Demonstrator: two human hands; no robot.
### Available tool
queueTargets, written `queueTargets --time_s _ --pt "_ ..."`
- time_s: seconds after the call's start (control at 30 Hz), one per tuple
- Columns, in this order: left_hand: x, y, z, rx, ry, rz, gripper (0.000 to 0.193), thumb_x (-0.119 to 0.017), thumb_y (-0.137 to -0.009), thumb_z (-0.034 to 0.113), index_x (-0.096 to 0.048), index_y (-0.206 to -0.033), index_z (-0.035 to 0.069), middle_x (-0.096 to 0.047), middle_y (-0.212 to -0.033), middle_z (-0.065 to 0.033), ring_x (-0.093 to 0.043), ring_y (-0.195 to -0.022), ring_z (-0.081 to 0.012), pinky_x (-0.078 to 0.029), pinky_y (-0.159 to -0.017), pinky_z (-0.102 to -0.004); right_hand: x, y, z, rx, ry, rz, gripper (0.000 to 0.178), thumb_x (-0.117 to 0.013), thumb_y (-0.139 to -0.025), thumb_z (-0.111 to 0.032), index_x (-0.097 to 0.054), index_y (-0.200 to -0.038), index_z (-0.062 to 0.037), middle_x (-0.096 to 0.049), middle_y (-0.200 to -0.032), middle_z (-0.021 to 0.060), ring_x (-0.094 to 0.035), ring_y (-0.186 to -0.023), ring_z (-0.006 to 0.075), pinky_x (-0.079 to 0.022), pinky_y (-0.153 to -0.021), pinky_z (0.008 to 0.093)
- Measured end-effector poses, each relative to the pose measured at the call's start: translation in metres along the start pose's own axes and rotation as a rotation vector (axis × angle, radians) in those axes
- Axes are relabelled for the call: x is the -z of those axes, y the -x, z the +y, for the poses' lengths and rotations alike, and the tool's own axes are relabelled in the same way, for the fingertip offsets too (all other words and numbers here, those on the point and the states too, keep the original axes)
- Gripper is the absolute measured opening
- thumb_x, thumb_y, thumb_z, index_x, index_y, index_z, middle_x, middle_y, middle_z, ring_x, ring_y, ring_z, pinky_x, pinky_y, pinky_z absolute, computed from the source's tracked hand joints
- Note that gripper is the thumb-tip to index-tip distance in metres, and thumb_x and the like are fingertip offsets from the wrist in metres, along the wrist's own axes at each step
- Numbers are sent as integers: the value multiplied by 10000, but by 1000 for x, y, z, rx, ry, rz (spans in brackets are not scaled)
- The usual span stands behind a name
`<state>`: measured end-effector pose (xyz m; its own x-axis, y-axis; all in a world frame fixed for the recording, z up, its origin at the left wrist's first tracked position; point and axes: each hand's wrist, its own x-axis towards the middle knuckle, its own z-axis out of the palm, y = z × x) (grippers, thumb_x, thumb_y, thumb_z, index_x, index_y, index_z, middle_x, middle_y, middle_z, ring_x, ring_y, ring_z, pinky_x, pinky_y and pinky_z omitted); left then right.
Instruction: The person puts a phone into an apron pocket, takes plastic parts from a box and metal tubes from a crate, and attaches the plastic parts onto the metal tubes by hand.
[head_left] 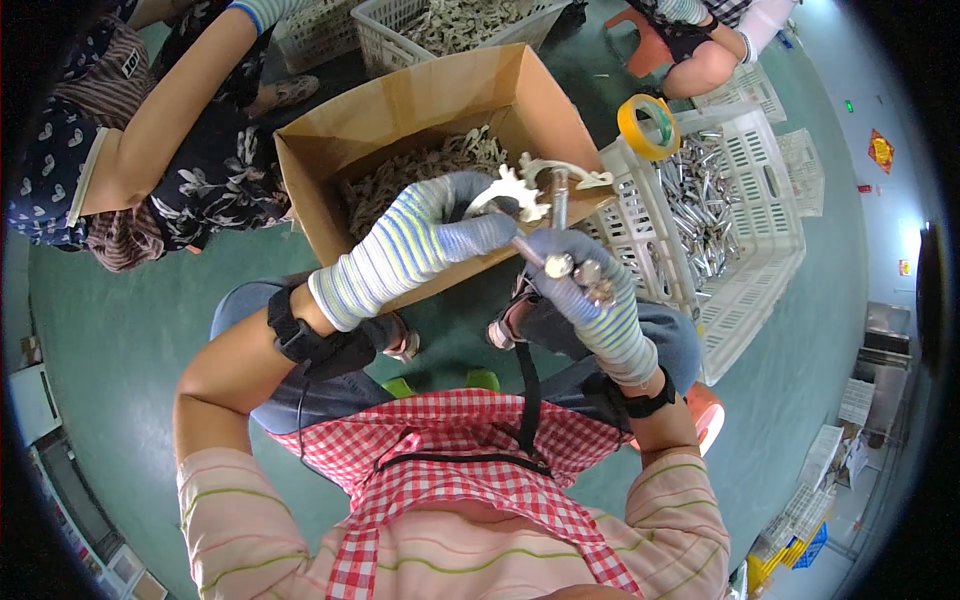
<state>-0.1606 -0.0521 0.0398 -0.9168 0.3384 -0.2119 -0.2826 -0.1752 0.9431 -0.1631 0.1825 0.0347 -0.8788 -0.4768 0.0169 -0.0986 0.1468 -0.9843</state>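
Observation:
My left hand, in a striped knit glove, is closed on a white ornate curved piece with a jagged edge. A second slim white arm reaches out to the right of it; whether the two are one part I cannot tell. My right hand, gloved alike, is closed around several shiny metal tubes, some with their round ends toward me. Both hands nearly meet over the near right corner of a cardboard box. Inside the box lies a heap of grey-white ornate pieces.
To the right, a white plastic crate holds many metal tubes. A yellow tape roll sits on its rim. Behind the box is another crate of pieces. Co-workers sit at left and far right.

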Motion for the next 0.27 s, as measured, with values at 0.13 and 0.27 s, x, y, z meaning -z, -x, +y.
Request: queueTargets --time_s 0.13,0.27 --pt "20 -10 7 -318 -71 162 431 -593 -958 287 -535 -1277 3 -607 -1109 -59 -550 -1004 -103 -434 -911 -261 7 -6 -7 -45 -96 217 298 -677 -873 -39 -655 -1169 -61 -666 -1015 -1 -596 -890 63 -484 -774 214" --pt "58 -25 4 -232 -308 318 447 -493 -1002 343 -512 -1311 20 -561 -1281 -76 -566 -1123 -179 -421 -1011 -329 17 -10 -3 75 -13 245 328 -657 -890 -40 -629 -1217 -54 -661 -1053 5 -605 -943 82 -478 -846 212"
